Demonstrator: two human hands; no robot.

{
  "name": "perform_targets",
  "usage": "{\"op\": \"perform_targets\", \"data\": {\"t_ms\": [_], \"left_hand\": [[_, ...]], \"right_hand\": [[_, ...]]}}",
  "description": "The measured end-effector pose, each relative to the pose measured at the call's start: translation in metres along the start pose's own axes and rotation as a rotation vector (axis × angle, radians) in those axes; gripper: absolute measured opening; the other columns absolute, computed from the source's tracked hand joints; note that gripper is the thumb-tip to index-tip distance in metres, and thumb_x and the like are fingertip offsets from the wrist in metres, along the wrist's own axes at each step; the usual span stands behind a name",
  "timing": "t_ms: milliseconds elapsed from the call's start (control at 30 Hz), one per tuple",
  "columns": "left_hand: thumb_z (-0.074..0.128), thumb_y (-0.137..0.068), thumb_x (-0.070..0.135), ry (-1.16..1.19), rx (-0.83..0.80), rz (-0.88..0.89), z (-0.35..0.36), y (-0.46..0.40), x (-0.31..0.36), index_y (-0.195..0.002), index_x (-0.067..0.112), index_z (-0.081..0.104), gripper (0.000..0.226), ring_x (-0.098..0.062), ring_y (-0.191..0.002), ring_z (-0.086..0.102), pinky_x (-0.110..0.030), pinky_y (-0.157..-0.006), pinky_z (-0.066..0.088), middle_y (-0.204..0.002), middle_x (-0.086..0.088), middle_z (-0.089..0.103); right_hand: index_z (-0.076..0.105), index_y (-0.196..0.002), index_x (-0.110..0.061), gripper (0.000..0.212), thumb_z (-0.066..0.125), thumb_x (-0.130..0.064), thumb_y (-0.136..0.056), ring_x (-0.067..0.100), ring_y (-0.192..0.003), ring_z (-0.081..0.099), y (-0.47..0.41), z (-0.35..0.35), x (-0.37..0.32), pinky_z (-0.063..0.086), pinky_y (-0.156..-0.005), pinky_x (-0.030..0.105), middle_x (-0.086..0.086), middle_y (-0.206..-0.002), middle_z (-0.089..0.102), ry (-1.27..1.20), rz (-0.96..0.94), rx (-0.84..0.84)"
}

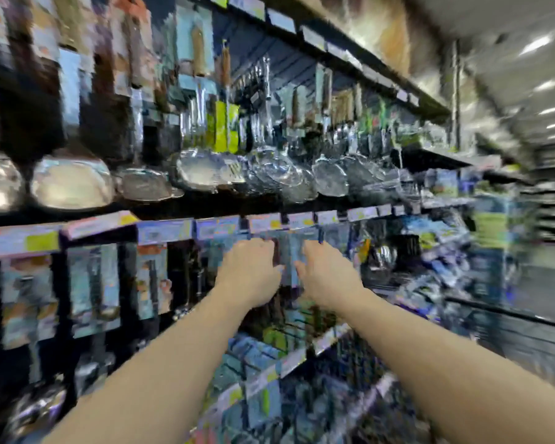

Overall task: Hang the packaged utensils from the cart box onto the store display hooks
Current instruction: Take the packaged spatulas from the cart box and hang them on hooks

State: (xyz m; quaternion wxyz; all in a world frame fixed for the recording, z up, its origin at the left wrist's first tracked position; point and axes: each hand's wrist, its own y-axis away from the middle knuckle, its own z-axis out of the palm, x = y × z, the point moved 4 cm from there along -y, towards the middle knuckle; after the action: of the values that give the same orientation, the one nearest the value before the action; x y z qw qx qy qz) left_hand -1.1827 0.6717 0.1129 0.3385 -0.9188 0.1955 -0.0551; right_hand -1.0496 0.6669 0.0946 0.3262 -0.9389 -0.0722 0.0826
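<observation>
The view is heavily blurred. Both my arms reach up to the display wall. My left hand (250,270) and my right hand (326,274) hold the two sides of a blue packaged utensil (290,261), just under the row of price labels (269,223). The package's top sits near a display hook, too blurred to tell whether it is on it. The cart box is out of view.
Packaged utensils (93,290) hang in rows left and right of my hands. Steel strainers and bowls (72,182) hang above the label rail. More hooks with packages (263,373) jut out below my arms. The aisle runs off to the right.
</observation>
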Motion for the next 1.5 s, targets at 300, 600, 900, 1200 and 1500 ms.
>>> {"op": "perform_targets", "data": {"t_ms": [300,600,900,1200,1500], "left_hand": [[0.045,-0.093,0.043,0.174,-0.296,0.167,0.182,-0.060,0.205,-0.118,0.014,0.052,0.040,-0.031,-0.113,0.050,-0.043,-0.089,0.048,-0.121,-0.009,0.056],[0.046,-0.091,0.047,0.292,-0.463,0.367,0.357,-0.135,0.356,-0.123,0.016,0.050,0.045,-0.030,-0.114,0.050,-0.043,-0.093,0.046,-0.123,-0.008,0.055],[0.046,-0.089,0.046,0.372,-0.649,0.527,0.500,-0.172,0.475,-0.129,0.017,0.050,0.049,-0.030,-0.117,0.051,-0.044,-0.095,0.046,-0.126,-0.008,0.055],[0.041,-0.088,0.049,0.433,-0.792,0.402,0.634,-0.165,0.554,-0.125,0.019,0.049,0.048,-0.034,-0.104,0.057,-0.046,-0.085,0.051,-0.116,-0.012,0.060],[0.054,-0.088,0.047,0.426,-1.018,0.369,0.767,-0.124,0.562,-0.131,0.018,0.049,0.052,-0.026,-0.121,0.048,-0.042,-0.106,0.038,-0.129,-0.006,0.055]], "right_hand": [[0.050,-0.124,-0.012,0.038,0.040,-0.037,-0.098,0.033,-0.106,0.058,0.073,0.051,0.270,0.051,-0.081,0.039,0.011,-0.119,0.058,0.031,0.447,-0.182],[0.054,-0.116,-0.016,0.039,0.039,-0.045,-0.095,0.033,-0.105,0.058,0.095,0.117,0.459,0.052,-0.088,0.045,0.012,-0.115,0.060,0.150,0.763,-0.295],[0.052,-0.130,-0.018,0.043,0.043,-0.040,-0.094,0.030,-0.111,0.058,0.127,0.180,0.610,0.052,-0.091,0.041,0.010,-0.124,0.060,0.118,1.067,-0.329],[0.051,-0.124,-0.016,0.036,0.042,-0.035,-0.094,0.036,-0.108,0.059,0.172,0.284,0.744,0.053,-0.088,0.047,0.015,-0.124,0.057,0.007,1.153,-0.508],[0.050,-0.127,-0.017,0.033,0.050,-0.020,-0.094,0.027,-0.094,0.062,0.236,0.417,0.775,0.054,-0.081,0.038,0.007,-0.108,0.060,-0.236,1.400,-0.583]]}}
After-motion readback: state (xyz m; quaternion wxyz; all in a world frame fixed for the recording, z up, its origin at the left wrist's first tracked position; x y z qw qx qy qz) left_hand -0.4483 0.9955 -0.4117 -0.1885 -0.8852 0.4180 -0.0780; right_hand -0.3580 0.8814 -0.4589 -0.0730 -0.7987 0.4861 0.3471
